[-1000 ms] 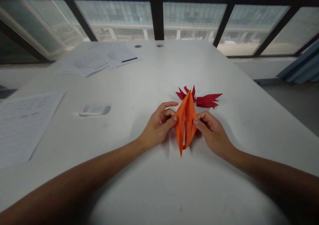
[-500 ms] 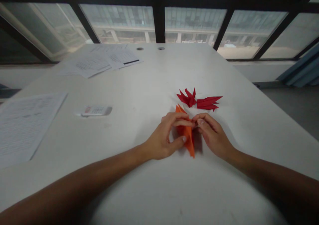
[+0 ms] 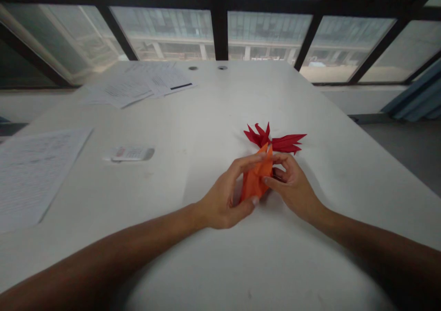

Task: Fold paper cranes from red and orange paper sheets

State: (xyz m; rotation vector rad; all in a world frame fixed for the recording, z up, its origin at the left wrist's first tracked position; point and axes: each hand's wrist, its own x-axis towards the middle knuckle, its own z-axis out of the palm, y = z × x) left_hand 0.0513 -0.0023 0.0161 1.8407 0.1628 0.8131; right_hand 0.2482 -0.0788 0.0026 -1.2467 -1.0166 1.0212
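Note:
Between my hands is a folded piece of orange origami paper (image 3: 255, 178), its two points turned toward the far side. My left hand (image 3: 229, 194) grips it from the left, fingers over the far part and thumb at the near edge. On the right side my right hand (image 3: 292, 180) pinches it, thumb on the face turned to me and the fingertips partly hidden behind the paper. Just beyond lie a red origami crane (image 3: 259, 135) and another red folded paper piece (image 3: 287, 143) with pointed ends.
An eraser in a white sleeve (image 3: 129, 154) lies on the white table (image 3: 193, 122) to the left. Printed sheets (image 3: 131, 85) are spread at the back left, and another sheet (image 3: 37, 173) is at the left edge. Windows (image 3: 172, 33) stand behind the table.
The orange paper has turned, so its broad face now shows and its points lean right. My right thumb has moved down onto its face. The red pieces have stayed put.

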